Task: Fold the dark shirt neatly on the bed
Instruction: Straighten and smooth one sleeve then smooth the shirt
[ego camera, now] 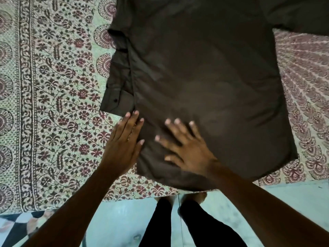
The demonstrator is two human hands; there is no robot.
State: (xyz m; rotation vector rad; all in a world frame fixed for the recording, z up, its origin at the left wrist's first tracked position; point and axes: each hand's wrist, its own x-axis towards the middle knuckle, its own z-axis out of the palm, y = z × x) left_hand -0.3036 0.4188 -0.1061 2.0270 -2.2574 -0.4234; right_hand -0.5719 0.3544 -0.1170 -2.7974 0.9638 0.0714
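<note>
One sleeve [117, 81] looks tucked at left-centre while the dark shirt [204, 82] lies back-up across the bed [53, 104], most folds seemingly remaining, left hand [122, 145] and right hand [187, 148] flat, fingers spread, grasping nothing.

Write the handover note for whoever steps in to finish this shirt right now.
Left hand: open, flat, fingers at the near left edge of the dark shirt, gripping nothing.
Right hand: open, spread flat on the shirt's lower part, pressing it down.
Shirt: lies spread out flat on the patterned bedsheet, hem toward the person.
Done: one cuffed sleeve lies alongside the left edge, partly tucked under the body.
Left: the other sleeve is spread out at the upper right; fold it in, then fold the body.
</note>
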